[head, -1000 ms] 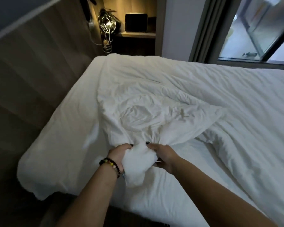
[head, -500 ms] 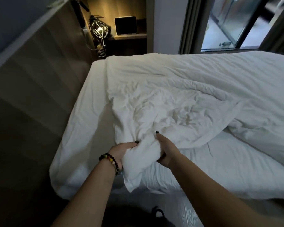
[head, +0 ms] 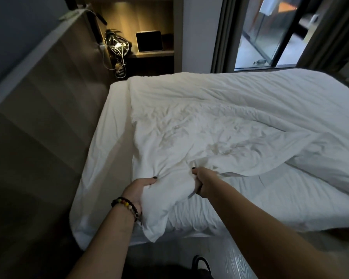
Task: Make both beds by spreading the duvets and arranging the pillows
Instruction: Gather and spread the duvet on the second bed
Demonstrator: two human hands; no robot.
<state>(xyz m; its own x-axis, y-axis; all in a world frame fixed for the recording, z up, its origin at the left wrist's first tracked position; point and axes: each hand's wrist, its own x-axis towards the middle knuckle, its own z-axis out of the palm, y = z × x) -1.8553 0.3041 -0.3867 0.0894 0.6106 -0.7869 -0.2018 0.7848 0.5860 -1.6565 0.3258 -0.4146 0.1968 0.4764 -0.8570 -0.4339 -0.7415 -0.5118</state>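
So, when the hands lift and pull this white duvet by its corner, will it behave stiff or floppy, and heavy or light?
Probably floppy: the duvet bunches and creases where the left hand and right hand grip it, and its corner hangs limp. It looks puffy, so likely light for its bulk. It may drag rather than slide, since much of it lies on the bed sheet.

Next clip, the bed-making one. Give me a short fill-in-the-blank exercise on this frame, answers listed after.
1. Both hands grip a bunched corner of the white ____.
2. The beaded bracelet sits on the ____ wrist.
3. The right hand and the left hand hold the duvet near the ____ of the bed.
4. The tangle of white cables hangs beside the lit ____.

Missing words: duvet; left; foot; shelf
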